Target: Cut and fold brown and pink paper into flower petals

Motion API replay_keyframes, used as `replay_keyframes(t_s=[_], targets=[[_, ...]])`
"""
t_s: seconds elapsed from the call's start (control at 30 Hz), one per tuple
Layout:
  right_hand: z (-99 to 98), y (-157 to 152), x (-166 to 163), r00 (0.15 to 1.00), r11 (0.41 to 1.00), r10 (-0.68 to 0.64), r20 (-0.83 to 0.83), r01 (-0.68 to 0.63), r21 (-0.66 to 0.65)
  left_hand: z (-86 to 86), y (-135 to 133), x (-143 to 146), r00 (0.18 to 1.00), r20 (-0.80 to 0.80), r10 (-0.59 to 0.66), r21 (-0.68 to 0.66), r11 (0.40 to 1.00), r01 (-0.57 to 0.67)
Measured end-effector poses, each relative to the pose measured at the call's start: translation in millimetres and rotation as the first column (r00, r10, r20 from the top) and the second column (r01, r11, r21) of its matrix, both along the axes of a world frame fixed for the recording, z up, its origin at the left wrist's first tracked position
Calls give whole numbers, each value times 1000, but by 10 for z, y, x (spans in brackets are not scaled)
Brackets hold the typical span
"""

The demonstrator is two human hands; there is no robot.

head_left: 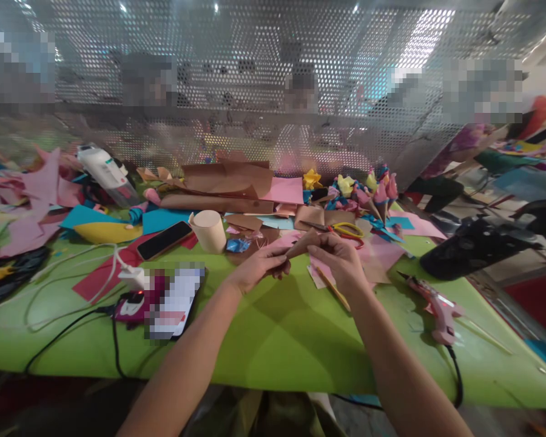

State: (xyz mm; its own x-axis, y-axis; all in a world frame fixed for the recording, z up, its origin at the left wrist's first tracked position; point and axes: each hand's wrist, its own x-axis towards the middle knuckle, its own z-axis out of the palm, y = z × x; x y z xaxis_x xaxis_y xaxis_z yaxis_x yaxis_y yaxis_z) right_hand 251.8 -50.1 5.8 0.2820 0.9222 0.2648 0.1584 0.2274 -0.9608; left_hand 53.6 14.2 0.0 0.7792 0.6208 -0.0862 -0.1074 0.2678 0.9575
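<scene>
Head view shows, at left on the green table [291, 346], a black phone [164, 240], then an upright cream roll [209, 233]. Next, the left hand's [260, 267] fingertips pinch one end of a narrow brown paper piece [299, 245], raised above the table; the right hand [340, 261] pinches its other end, near a yellow pencil [333, 289]. Rightmost lies a pink glue gun [440, 312].

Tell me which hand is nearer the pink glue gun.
Right. The right hand is left of the pink glue gun, apart from it; the left hand is farther left.
</scene>
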Motion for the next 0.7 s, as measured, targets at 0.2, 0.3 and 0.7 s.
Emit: replay_keyframes(t_s=[0.2,0.3,0.7], targets=[[-24,11,19,1000,1000,-20,-22,20,-16,-43,32,27,997,58,46,24,999,-48],[-38,14,27,1000,1000,-27,-10,27,-15,-69,40,40,994,73,80,9,997,-81],[-23,11,0,990,998,-30,-135,23,-53,-39,33,33,980,116,163,-80,985,-154]])
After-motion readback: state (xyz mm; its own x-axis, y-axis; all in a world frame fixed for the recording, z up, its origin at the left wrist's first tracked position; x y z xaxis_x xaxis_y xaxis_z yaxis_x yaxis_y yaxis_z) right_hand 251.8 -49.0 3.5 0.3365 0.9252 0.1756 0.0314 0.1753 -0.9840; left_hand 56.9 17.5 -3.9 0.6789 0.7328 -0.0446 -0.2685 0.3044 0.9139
